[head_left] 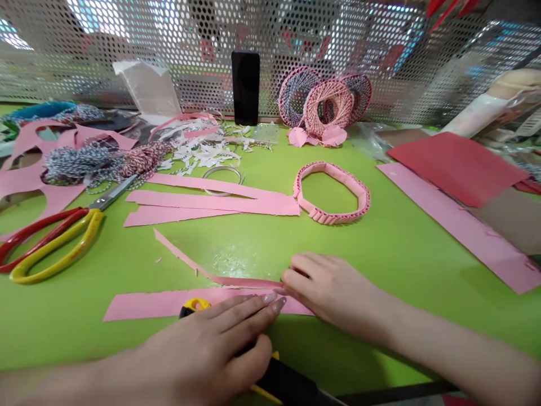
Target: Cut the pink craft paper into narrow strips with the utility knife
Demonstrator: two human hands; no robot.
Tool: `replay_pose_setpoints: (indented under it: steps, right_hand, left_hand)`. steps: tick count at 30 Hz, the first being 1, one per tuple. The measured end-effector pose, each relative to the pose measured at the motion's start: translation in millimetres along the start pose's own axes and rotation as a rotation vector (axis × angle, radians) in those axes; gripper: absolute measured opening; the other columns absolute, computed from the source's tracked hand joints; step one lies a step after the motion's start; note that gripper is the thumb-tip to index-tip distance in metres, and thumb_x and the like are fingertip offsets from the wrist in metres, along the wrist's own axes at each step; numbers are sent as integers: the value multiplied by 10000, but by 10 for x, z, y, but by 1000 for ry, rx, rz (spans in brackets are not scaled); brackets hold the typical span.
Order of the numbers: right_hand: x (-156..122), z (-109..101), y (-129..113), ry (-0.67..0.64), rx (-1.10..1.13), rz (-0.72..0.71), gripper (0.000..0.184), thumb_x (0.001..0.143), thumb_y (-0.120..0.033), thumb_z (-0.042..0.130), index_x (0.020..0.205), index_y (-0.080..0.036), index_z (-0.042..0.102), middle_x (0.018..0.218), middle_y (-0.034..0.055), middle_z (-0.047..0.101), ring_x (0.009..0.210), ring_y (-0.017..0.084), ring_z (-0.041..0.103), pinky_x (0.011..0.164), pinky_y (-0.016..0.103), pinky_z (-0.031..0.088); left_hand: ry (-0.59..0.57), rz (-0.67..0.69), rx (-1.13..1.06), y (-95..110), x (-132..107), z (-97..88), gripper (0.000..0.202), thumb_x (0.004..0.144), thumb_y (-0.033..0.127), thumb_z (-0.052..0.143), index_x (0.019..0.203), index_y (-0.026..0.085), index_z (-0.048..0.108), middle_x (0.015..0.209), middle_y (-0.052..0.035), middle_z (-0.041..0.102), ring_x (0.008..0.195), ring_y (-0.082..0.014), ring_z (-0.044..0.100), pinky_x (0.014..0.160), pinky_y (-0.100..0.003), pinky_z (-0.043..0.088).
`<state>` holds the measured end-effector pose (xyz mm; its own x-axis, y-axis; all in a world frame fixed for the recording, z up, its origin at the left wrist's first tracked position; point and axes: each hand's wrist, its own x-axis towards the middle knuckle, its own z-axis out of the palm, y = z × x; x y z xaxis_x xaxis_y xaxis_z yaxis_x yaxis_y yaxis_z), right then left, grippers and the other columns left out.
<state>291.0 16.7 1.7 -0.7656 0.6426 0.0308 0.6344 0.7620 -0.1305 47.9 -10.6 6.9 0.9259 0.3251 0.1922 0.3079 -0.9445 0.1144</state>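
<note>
My left hand [220, 344] lies with fingers stretched out and tips pressed on a pink paper strip [143, 304] near the table's front. Under its palm passes a black-and-yellow tool [291, 380], mostly covered, so I cannot tell its kind or whether the palm grips it. My right hand [327, 287] has its fingers closed at the right end of a narrow folded paper strip [240, 281], just above the wider strip. That narrow strip runs left and bends up to a thin end. The right fingertips are partly hidden.
Beyond my hands lie several pink strips [211, 204], a metal ring [222, 169] and a pleated pink paper ring [364, 194]. Red-and-yellow scissors [91, 217] and twine bundles [78, 160] are left. A phone [245, 87], woven discs [327, 107] and red sheet [456, 166] lie farther back.
</note>
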Motion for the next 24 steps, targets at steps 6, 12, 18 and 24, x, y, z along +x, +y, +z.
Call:
replay_pose_setpoints:
  steps: [6, 12, 18, 24]
  right_hand:
    - [-17, 52, -30, 43, 103, 60, 127, 960, -160, 507, 869, -193, 590, 790, 20, 551, 671, 163, 484, 583, 288, 294]
    - [3, 49, -38, 63, 149, 83, 157, 968, -183, 493, 849, -186, 595, 780, 19, 547, 657, 163, 459, 578, 285, 287]
    - [11, 34, -59, 48, 163, 92, 167, 960, -175, 504, 819, -177, 593, 769, 23, 550, 657, 166, 457, 576, 284, 287]
    - [21, -31, -26, 28, 222, 113, 180, 981, -206, 481, 834, -173, 580, 791, 30, 566, 678, 169, 499, 598, 282, 335]
  left_hand:
    - [-4, 7, -79, -30, 37, -101, 294, 921, 124, 454, 1158, 136, 629, 1358, -102, 594, 1275, -182, 545, 1116, -279, 377]
    - [-56, 10, -80, -23, 41, -137, 339, 870, 125, 459, 1172, 138, 612, 1399, -101, 556, 1267, -207, 553, 1072, -299, 444]
    - [-63, 31, -52, -17, 58, -132, 358, 813, 98, 456, 1132, 121, 615, 1376, -134, 565, 1230, -242, 585, 1035, -325, 481]
    - [-101, 52, -14, -21, 79, -146, 434, 746, 47, 429, 1138, 125, 597, 1383, -135, 555, 1242, -232, 572, 1022, -322, 486]
